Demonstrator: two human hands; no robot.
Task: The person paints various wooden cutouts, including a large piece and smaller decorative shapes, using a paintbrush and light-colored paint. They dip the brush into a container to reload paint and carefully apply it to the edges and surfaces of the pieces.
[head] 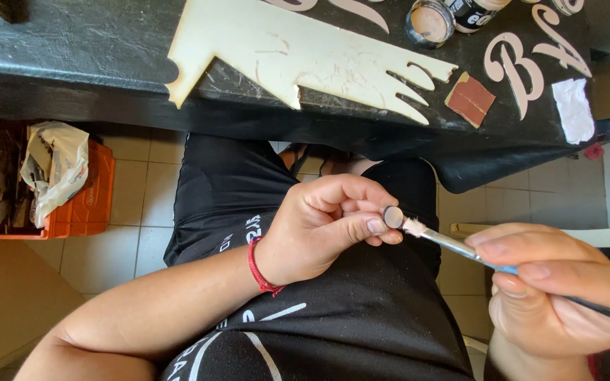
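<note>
Two hands point(330, 226), one paintbrush point(460, 248), one disc point(392, 216).

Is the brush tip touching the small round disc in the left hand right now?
Touching. In the head view the brush bristles press against the edge of the small round disc, pinched in the left hand; no gap shows. The right hand holds the brush.

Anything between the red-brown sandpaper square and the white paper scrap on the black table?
Head view: a cream wooden letter cutout lies between the sandpaper square and the white scrap.

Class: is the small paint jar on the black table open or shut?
Open: the paint jar has no lid on, and its pale paint shows.
</note>
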